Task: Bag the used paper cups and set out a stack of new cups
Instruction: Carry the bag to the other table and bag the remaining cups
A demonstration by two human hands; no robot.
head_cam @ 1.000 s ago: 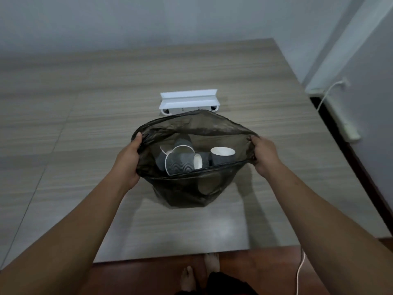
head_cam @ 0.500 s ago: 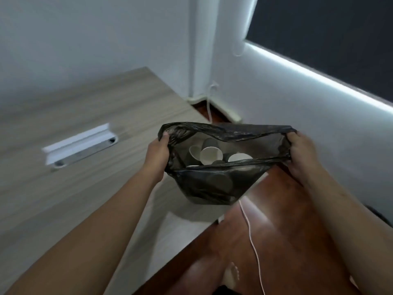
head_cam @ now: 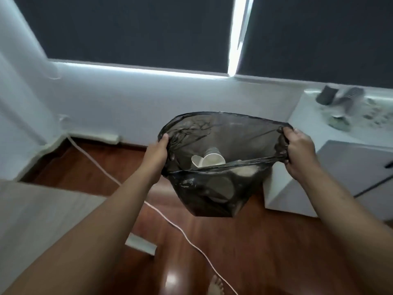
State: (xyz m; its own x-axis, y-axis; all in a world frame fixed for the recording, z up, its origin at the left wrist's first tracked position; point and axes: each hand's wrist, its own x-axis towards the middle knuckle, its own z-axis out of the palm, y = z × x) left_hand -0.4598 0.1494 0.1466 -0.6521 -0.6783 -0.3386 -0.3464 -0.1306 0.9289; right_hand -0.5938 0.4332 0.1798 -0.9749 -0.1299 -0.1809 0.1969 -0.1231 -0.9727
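A dark translucent plastic bag (head_cam: 214, 192) hangs in the air above the wooden floor, its mouth held wide. My left hand (head_cam: 156, 153) grips the left rim and my right hand (head_cam: 298, 152) grips the right rim. Inside lie several used paper cups (head_cam: 209, 160), white inside, tumbled on their sides; more show dimly through the bag's wall. On the white cabinet at the right stands a blurred grey shape that may be a stack of cups (head_cam: 326, 95); I cannot tell for sure.
A white cabinet (head_cam: 340, 173) stands at the right with small blurred items on top. The wooden table's corner (head_cam: 42, 209) is at lower left. A white cable (head_cam: 182, 231) runs across the red-brown floor. My bare foot (head_cam: 215, 286) shows at the bottom.
I have turned right, away from the table and toward the window wall and cabinet. The bag went with me off the table, both hands still on its rim.
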